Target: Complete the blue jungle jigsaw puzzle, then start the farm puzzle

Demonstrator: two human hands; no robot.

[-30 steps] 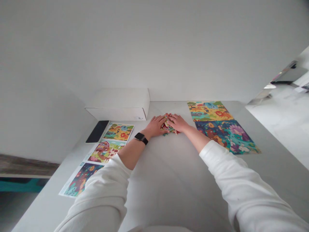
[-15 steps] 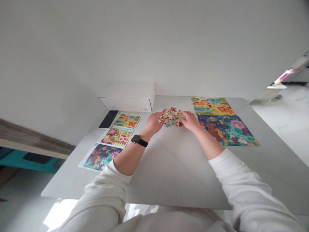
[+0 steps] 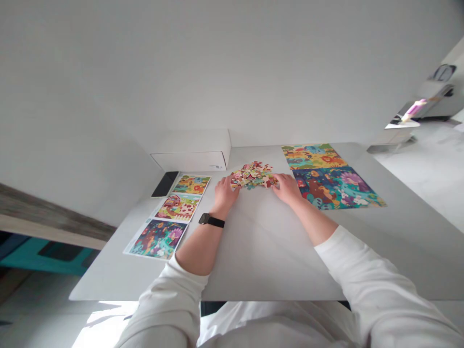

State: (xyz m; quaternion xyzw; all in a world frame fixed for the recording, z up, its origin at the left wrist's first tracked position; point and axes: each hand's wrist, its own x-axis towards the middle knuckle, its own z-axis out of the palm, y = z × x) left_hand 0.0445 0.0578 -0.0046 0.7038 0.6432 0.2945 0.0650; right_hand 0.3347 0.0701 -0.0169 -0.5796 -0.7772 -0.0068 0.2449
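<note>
A pile of loose colourful puzzle pieces lies on the white table, near its far side. My left hand, with a black watch on the wrist, rests at the pile's left edge with fingers curled onto the pieces. On the pile's right edge sits my right hand, its fingers bent and touching pieces. Both sleeves are white.
Two finished puzzles lie to the right of the pile. A picture sheet with three scenes lies on the left, a black phone beside it. A white box stands against the wall.
My hands went from lying on top of the pile to its two sides, and the pieces spread out wider. The camera view shifted back and turned slightly.
</note>
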